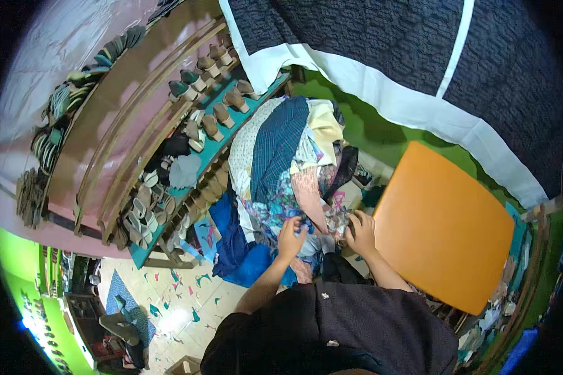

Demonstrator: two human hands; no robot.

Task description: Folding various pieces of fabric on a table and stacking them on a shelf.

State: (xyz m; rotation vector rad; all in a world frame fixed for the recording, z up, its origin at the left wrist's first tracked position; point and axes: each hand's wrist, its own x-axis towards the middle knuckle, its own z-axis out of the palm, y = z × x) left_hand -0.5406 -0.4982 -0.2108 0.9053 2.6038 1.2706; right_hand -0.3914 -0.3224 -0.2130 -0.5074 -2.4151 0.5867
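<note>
A large heap of cloth rises in front of me, with a dark blue checked cloth, a cream cloth and a pink cloth in it. At its near side my left hand is closed on a blue floral cloth, its thumb and fingers bent around a fold. My right hand has curled fingers on a pale patterned cloth at the heap's right side. Part of the right hand's grip is hidden in the folds.
Left of the heap, a teal-topped rack holds several shoes. An orange board stands close on the right. Bright blue cloth hangs low beside me, and scraps litter the tiled floor. Dark quilted material spans the far side.
</note>
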